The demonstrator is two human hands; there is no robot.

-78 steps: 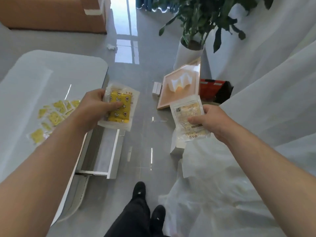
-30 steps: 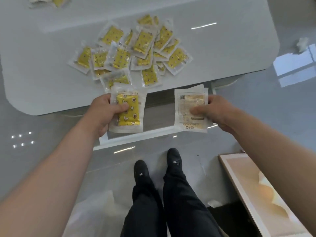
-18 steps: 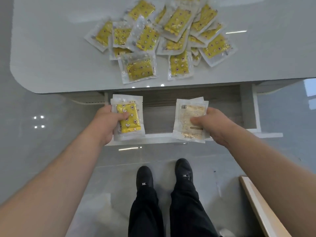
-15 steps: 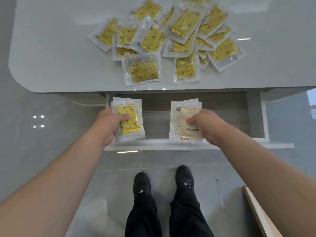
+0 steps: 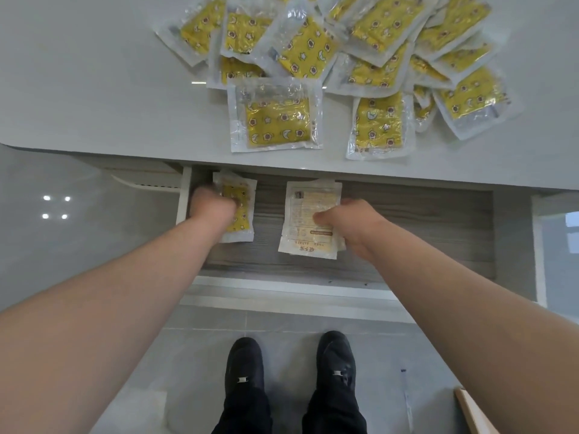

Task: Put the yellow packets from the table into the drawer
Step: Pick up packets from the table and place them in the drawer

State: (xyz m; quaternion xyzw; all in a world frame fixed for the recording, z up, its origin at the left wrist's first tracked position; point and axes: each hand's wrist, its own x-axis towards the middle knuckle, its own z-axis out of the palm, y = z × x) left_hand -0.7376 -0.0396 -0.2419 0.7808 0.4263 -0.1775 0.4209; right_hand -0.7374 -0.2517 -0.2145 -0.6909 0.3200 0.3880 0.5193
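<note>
The open drawer [image 5: 423, 233] with a grey wood-grain bottom sticks out under the white table [image 5: 94, 83]. My left hand [image 5: 210, 211] is down inside its left end, holding a yellow packet [image 5: 241, 211] face up, low against the bottom. My right hand [image 5: 351, 223] grips a small stack of packets [image 5: 308, 214], pale printed backs up, near the drawer's middle. A heap of several yellow packets [image 5: 344, 57] in clear wrappers lies on the table just behind the drawer.
The drawer's white front rail [image 5: 282, 289] runs across below my forearms. My black shoes [image 5: 244, 364] stand on the glossy grey floor tiles. A wooden board's corner [image 5: 473, 411] shows at the bottom right.
I turned from the room to face the table. Both hands, still holding their packets, have gone from above the drawer's front edge down into the drawer.
</note>
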